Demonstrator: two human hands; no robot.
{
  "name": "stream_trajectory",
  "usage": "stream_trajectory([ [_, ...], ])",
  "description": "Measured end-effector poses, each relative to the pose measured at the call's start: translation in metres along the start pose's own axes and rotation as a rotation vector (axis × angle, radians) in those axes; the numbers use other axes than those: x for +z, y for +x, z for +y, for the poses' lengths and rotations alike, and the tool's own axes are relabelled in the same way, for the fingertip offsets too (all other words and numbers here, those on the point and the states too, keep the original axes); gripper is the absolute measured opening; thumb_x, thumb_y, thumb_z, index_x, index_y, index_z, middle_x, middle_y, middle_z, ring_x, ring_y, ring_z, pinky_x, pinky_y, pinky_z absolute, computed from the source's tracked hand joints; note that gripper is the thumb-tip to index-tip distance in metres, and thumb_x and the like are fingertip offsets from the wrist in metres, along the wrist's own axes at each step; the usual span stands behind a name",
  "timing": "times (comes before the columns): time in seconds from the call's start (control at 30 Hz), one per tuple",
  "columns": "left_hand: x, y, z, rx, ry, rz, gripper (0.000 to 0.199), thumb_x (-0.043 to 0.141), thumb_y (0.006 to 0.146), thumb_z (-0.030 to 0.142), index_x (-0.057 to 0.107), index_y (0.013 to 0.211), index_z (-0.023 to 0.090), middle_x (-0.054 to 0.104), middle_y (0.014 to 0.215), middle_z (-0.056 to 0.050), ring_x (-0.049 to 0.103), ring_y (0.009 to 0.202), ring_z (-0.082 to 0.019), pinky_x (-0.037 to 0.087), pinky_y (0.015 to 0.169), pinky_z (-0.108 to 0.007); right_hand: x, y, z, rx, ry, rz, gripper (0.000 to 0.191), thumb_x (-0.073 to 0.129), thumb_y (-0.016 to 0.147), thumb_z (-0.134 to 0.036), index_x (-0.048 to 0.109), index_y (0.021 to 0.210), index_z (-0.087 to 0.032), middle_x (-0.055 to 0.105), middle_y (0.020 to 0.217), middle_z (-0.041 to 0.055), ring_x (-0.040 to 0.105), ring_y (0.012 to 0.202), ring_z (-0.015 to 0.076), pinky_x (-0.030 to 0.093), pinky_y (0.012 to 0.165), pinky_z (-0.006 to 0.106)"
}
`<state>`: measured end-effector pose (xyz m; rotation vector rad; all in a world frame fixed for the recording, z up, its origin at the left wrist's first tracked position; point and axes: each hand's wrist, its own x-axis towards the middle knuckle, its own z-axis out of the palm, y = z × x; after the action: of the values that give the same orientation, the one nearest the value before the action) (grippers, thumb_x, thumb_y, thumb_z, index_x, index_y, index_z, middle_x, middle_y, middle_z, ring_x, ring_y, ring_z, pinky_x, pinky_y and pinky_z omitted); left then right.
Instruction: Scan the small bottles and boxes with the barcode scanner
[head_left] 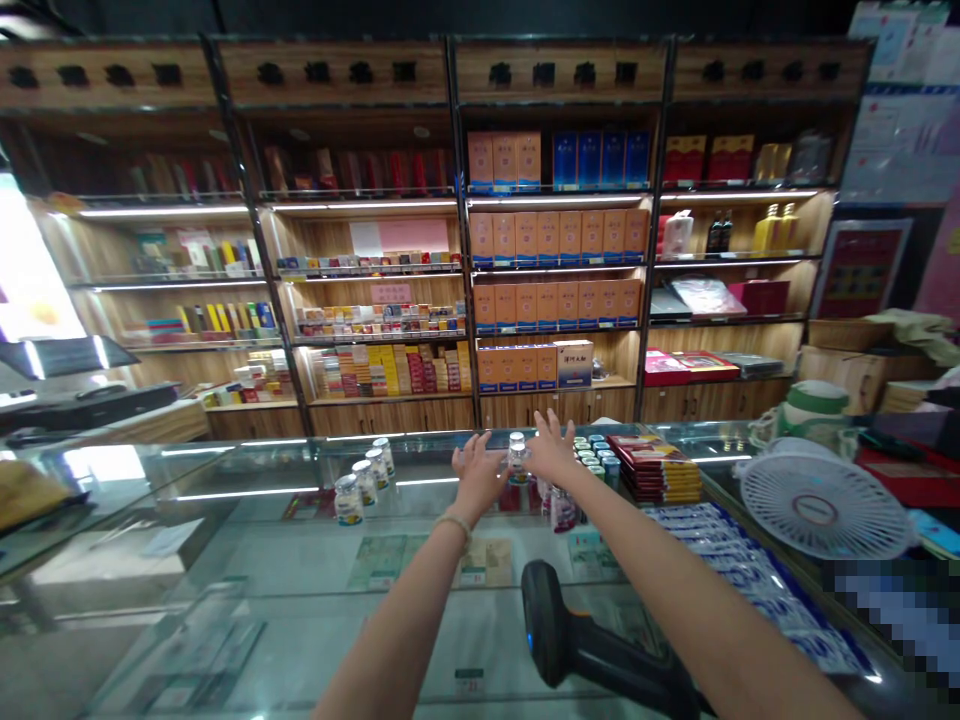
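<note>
A small clear jar with a white lid (517, 460) is upright at the far side of the glass counter (300, 590), between my two hands. My left hand (478, 472) is at its left, fingers spread and thumb side close to the jar. On the other side, my right hand (553, 452) has its fingers raised and apart, its inner edge at the jar. Whether either hand touches it I cannot tell. A row of similar jars (349, 500) stands to the left. Beneath my right wrist are dark red jars (562, 510), partly hidden.
A black barcode scanner (551, 625) lies near me by my right forearm. Right of my hands are small green-topped containers (600, 455), stacked red packs (652, 465), blue-white packets (742, 570) and a white fan (817, 505). Stocked shelves (555, 265) line the wall.
</note>
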<state>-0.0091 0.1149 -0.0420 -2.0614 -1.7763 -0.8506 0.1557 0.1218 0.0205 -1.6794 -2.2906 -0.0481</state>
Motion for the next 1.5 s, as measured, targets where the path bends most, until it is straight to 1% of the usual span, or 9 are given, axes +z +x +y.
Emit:
stream_trajectory([
  [0.13, -0.001, -0.003, 0.004, -0.02, 0.014, -0.006, 0.014, 0.072, 0.083, 0.033, 0.077, 0.096, 0.035, 0.048, 0.152, -0.004, 0.033, 0.144, -0.034, 0.019, 0.116, -0.065, 0.001, 0.0, 0.001, -0.02, 0.004, 0.01, 0.033, 0.066, 0.084, -0.038, 0.075, 0.113, -0.025, 0.017, 0.168, 0.009, 0.001, 0.154, 0.0359, 0.001, 0.116, 0.067],
  [0.3, -0.016, -0.009, 0.011, -0.055, 0.005, -0.041, 0.014, 0.069, 0.085, 0.035, 0.078, 0.096, 0.035, 0.046, 0.154, -0.004, 0.031, 0.146, -0.034, 0.016, 0.117, -0.065, 0.0, -0.005, 0.001, -0.028, 0.014, -0.001, 0.031, 0.068, 0.083, -0.036, 0.076, 0.111, -0.026, 0.018, 0.168, 0.0076, 0.002, 0.154, 0.0366, 0.0, 0.116, 0.068],
  [0.43, -0.027, -0.015, 0.017, -0.06, 0.003, -0.026, 0.011, 0.07, 0.084, 0.037, 0.079, 0.089, 0.033, 0.047, 0.154, -0.004, 0.031, 0.145, -0.035, 0.015, 0.117, -0.066, -0.001, -0.013, -0.003, -0.053, 0.02, 0.051, 0.023, 0.067, 0.087, -0.04, 0.078, 0.102, -0.027, 0.024, 0.166, 0.0063, 0.004, 0.153, 0.0373, 0.002, 0.116, 0.069],
  [0.77, -0.061, -0.046, 0.028, -0.006, -0.016, 0.017, 0.012, 0.069, 0.085, 0.035, 0.08, 0.084, 0.031, 0.051, 0.151, -0.005, 0.034, 0.143, -0.036, 0.015, 0.115, -0.069, -0.019, -0.053, -0.012, -0.1, 0.056, 0.125, 0.024, 0.064, 0.09, -0.046, 0.079, 0.098, -0.028, 0.029, 0.164, 0.0076, 0.01, 0.153, 0.0353, 0.005, 0.115, 0.07],
  [0.93, -0.074, -0.064, 0.034, 0.008, -0.019, 0.014, 0.015, 0.067, 0.088, 0.037, 0.08, 0.084, 0.031, 0.051, 0.151, -0.004, 0.033, 0.144, -0.035, 0.012, 0.116, -0.069, -0.019, -0.078, -0.009, -0.122, 0.084, 0.164, 0.024, 0.064, 0.091, -0.046, 0.08, 0.094, -0.028, 0.029, 0.164, 0.0062, 0.01, 0.153, 0.0343, 0.003, 0.115, 0.069],
  [1.07, -0.072, -0.075, 0.038, 0.056, -0.019, 0.027, 0.014, 0.068, 0.087, 0.037, 0.079, 0.082, 0.03, 0.05, 0.151, -0.004, 0.033, 0.144, -0.034, 0.011, 0.117, -0.067, -0.011, -0.094, -0.004, -0.151, 0.081, 0.229, 0.025, 0.061, 0.092, -0.045, 0.08, 0.091, -0.027, 0.03, 0.164, 0.0061, 0.011, 0.153, 0.0337, 0.004, 0.116, 0.067],
  [1.23, -0.063, -0.081, 0.041, 0.064, -0.017, 0.056, 0.012, 0.069, 0.087, 0.035, 0.079, 0.083, 0.03, 0.051, 0.15, -0.005, 0.034, 0.144, -0.033, 0.011, 0.117, -0.065, 0.001, -0.102, 0.004, -0.139, 0.091, 0.291, 0.029, 0.056, 0.095, -0.045, 0.079, 0.092, -0.028, 0.03, 0.164, 0.0063, 0.012, 0.154, 0.0332, 0.004, 0.116, 0.068],
  [1.4, -0.06, -0.083, 0.037, 0.082, -0.006, 0.059, 0.014, 0.066, 0.089, 0.037, 0.078, 0.088, 0.031, 0.051, 0.151, -0.005, 0.035, 0.144, -0.033, 0.012, 0.117, -0.065, 0.006, -0.109, 0.011, -0.184, 0.07, 0.346, 0.022, 0.065, 0.09, -0.044, 0.077, 0.097, -0.027, 0.023, 0.166, 0.0066, 0.008, 0.154, 0.0332, 0.001, 0.118, 0.066],
  [1.5, -0.06, -0.084, 0.033, 0.079, -0.008, 0.04, 0.013, 0.068, 0.087, 0.041, 0.078, 0.093, 0.034, 0.051, 0.151, -0.005, 0.034, 0.144, -0.034, 0.011, 0.117, -0.064, 0.006, -0.115, 0.016, -0.238, 0.019, 0.374, 0.024, 0.07, 0.086, -0.041, 0.076, 0.103, -0.026, 0.02, 0.167, 0.0086, 0.007, 0.155, 0.0318, -0.003, 0.119, 0.064],
])
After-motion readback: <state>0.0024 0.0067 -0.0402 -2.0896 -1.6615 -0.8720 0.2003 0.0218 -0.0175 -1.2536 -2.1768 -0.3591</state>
